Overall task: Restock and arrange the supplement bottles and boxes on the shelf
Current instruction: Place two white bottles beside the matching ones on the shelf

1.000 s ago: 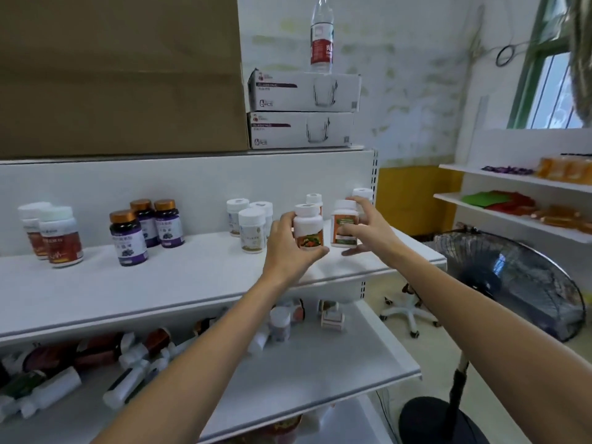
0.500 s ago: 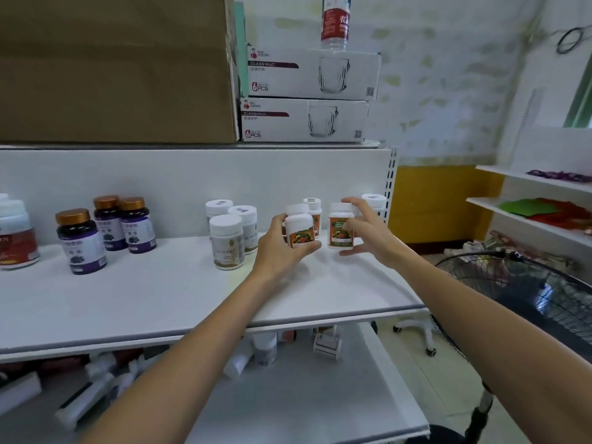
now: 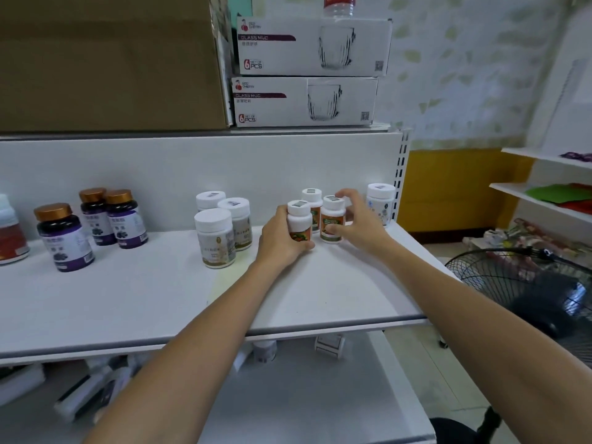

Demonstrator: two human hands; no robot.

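While the left hand [image 3: 279, 244] is gripping one orange-label bottle [image 3: 299, 221], the right hand [image 3: 362, 226] is clasping a second bottle [image 3: 332, 219] at its three o'clock.

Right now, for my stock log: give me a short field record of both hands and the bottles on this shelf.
left grip: holds front orange-label bottle, upright
right grip: holds second orange-label bottle, upright
behind them: third orange-label bottle
to their left: three beige-label bottles; three purple-label bottles
support: white shelf
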